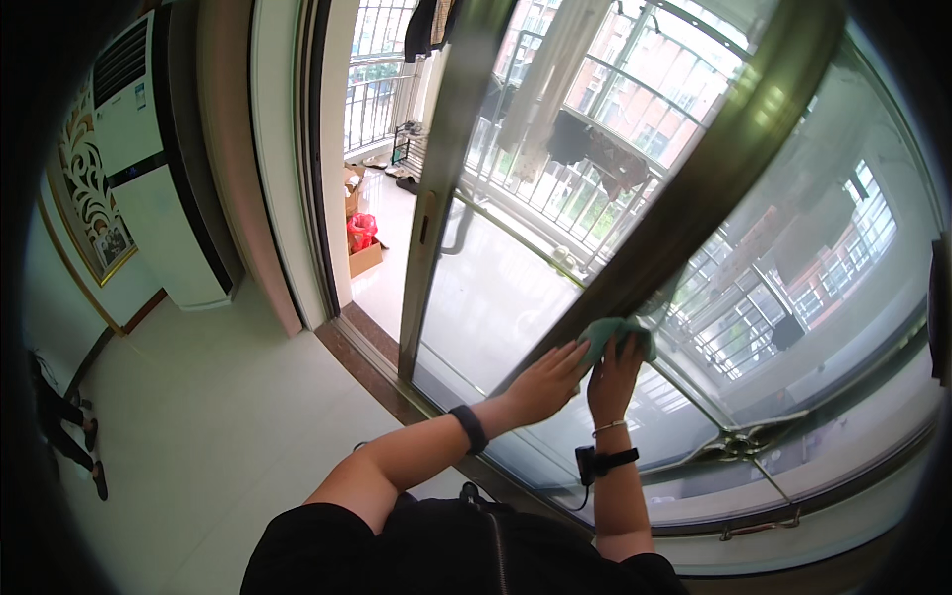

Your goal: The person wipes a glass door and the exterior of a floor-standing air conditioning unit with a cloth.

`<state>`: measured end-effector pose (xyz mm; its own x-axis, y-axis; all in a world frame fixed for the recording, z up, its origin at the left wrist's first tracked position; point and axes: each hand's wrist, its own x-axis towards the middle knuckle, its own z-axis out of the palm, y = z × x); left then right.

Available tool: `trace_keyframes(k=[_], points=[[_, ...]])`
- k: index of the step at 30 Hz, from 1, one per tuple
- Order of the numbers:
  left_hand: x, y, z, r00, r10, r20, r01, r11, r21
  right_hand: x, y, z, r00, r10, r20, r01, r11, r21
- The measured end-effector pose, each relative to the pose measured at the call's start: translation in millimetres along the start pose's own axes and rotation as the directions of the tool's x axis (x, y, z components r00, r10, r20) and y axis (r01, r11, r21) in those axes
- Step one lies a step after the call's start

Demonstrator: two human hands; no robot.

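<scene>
A green cloth [614, 332] lies bunched against the metal frame [639, 268] of a sliding glass door, at the edge of the right-hand glass pane [744, 327]. My right hand [616, 375] presses on the cloth with its fingers pointing up. My left hand [547, 379] reaches in from the left, its fingertips on the cloth's left edge; whether it grips the cloth cannot be told. Black bands circle both wrists, and a small device with a cable sits at the right one. The other door panel's frame, with a recessed handle [427, 217], stands farther left.
Beyond the doorway are a cardboard box [366, 259] with a red plastic bag [362, 231], a shoe rack [410, 145] and barred windows. A floor-standing air conditioner [167, 230] is at left, and another person's legs [71, 431] show at the left edge. A floor track [372, 357] crosses the threshold.
</scene>
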<state>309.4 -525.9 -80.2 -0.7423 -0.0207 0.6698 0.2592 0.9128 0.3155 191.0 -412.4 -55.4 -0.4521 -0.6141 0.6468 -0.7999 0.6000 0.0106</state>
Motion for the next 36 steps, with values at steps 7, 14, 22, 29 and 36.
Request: trace_keyframes(k=[7,14,22,29,36], points=[[-64.6,-72.6,-100.9,0.995,0.101,0.011,-0.1,0.993,-0.056,-16.2,-131.7,44.2,0.987,0.156,-0.031,-0.135,0.925,0.356],[-53.4,-145.1,-175.7,0.985,0.016,-0.174,0.006,0.992,0.123,46.0,-199.9,47.9,0.984,0.077,-0.163,-0.016,0.938,0.347],[-64.0,-211.3,-171.3,0.98,-0.194,-0.038,0.198,0.971,0.131,86.2,-245.0,132.1,0.996,0.081,-0.043,-0.037,0.785,0.619],[22.2,-293.3,-235.4,0.955,-0.048,-0.292,0.131,0.953,0.273,193.5,-271.4,160.3,0.971,-0.035,-0.237,0.185,0.738,0.649],[50.0,-363.6,-226.2,0.848,-0.381,-0.369,0.337,0.924,-0.18,264.1,-281.2,183.7,0.95,-0.076,-0.303,0.242,0.792,0.561]])
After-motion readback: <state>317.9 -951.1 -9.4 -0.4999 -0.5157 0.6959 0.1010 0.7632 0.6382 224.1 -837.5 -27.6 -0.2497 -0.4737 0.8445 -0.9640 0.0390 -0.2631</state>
